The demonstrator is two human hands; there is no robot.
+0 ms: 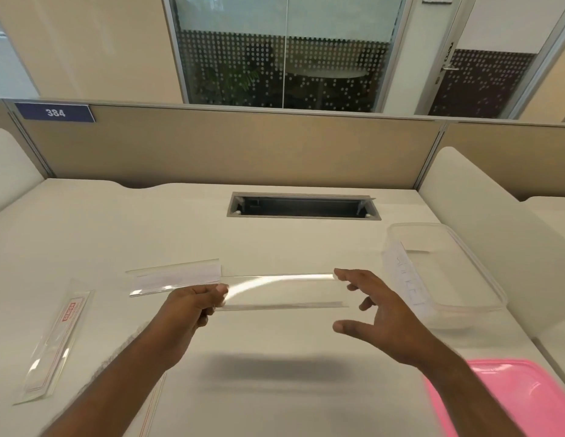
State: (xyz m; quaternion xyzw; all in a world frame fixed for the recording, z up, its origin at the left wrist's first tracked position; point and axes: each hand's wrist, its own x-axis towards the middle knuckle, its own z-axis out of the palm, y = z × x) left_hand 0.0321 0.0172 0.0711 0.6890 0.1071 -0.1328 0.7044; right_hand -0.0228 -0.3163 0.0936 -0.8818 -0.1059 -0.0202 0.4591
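A long clear plastic strip [279, 291] hangs level above the white desk [275, 241]. My left hand [196, 305] pinches its left end between thumb and fingers. My right hand [374, 305] is spread open at the strip's right end, its index fingertip touching the top right corner, its thumb below and apart from the strip. The strip's shadow lies on the desk under it.
A second clear strip with paper inside [175, 277] lies behind my left hand. A clear sleeve with red print [55, 339] lies at the left. A clear plastic tub [439, 272] stands at the right, a pink lid [514, 402] at the front right. A cable slot [303, 208] opens at the back.
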